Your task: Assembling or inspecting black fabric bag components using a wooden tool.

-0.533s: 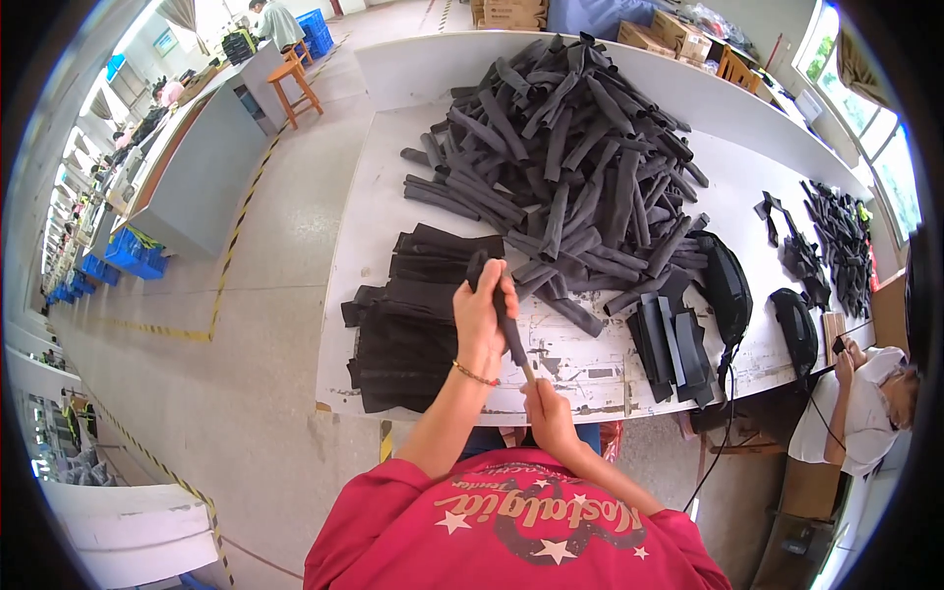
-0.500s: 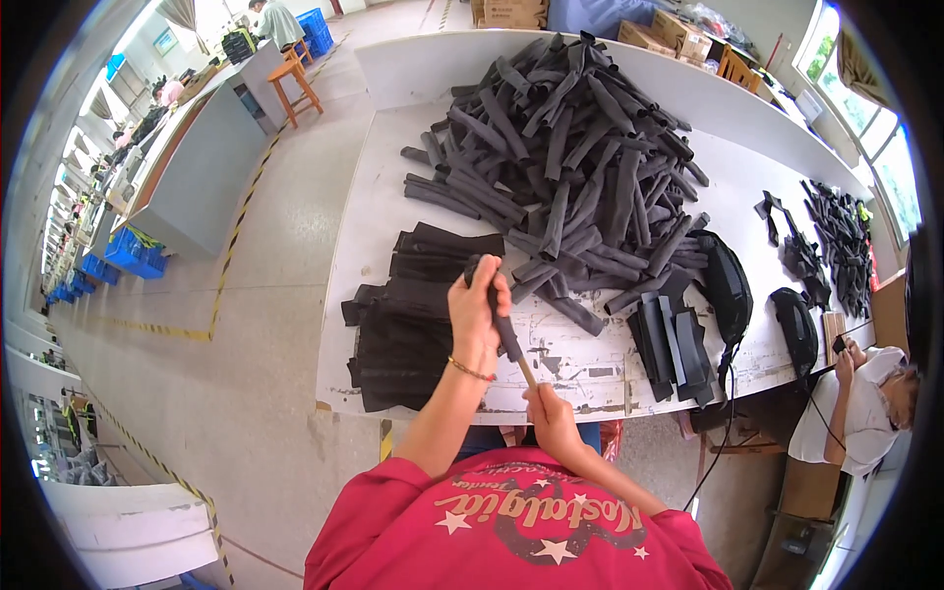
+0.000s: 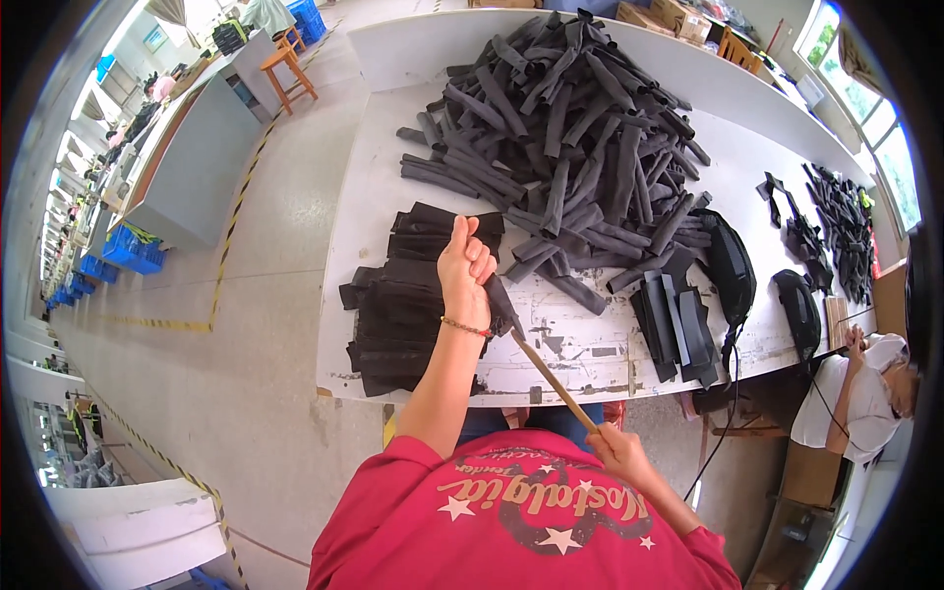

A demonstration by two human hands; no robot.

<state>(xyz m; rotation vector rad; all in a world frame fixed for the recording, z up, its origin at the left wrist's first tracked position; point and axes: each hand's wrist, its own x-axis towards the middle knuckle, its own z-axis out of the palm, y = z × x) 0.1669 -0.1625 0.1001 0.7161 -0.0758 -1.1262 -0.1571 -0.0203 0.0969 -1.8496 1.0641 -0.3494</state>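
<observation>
My left hand (image 3: pixel 464 273) is closed around a dark fabric tube (image 3: pixel 501 303), whose lower end hangs out by the wrist. My right hand (image 3: pixel 618 449), closed, grips the lower end of a thin wooden stick (image 3: pixel 557 382) in front of my shirt. The stick slants up to the left, its upper tip at the tube's end; whether the tip is still inside I cannot tell. Beneath and left of my left hand lie flattened dark fabric pieces (image 3: pixel 398 320) in layered rows. A large heap of dark rolled fabric tubes (image 3: pixel 580 147) rises beyond.
The white table (image 3: pixel 369 162) has a low back wall. On its right lie a stack of dark strips (image 3: pixel 674 329), two black pouches (image 3: pixel 728 270) (image 3: pixel 796 315) with cords, and another dark heap (image 3: pixel 841 231). A co-worker (image 3: pixel 865 393) sits at the right. A wooden stool (image 3: pixel 288 79) stands far left.
My right hand has moved down and right with the stick, baring much more of its length. My left hand has shifted slightly left and up, and the tube in it is bunched.
</observation>
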